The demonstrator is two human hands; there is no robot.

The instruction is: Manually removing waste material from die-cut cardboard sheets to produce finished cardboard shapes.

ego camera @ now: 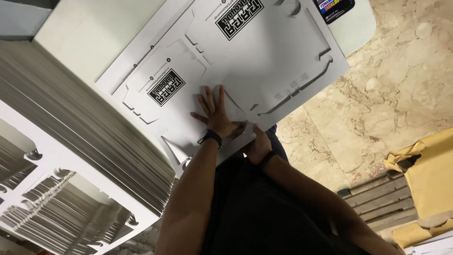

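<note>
Sheet: a white die-cut cardboard sheet (245, 61) with black printed blocks lies flat on the pale table (80, 28), its near edge at the person's body.
Left hand: the left hand (214, 113) lies flat on the sheet's near part, fingers spread, pinching nothing.
Right hand: the right hand (257, 144) curls at the sheet's near edge; whether it pinches the edge I cannot tell.
Stack: a tall stack of sheets (80, 127) stands just left of the sheet.
Floor: marble floor (377, 94) right of the sheet, where a corner overhangs.
Risk: uneven pulling could tear the cut tabs; the overhanging corner could tip the sheet floorward; an elbow could nudge the stack.
</note>
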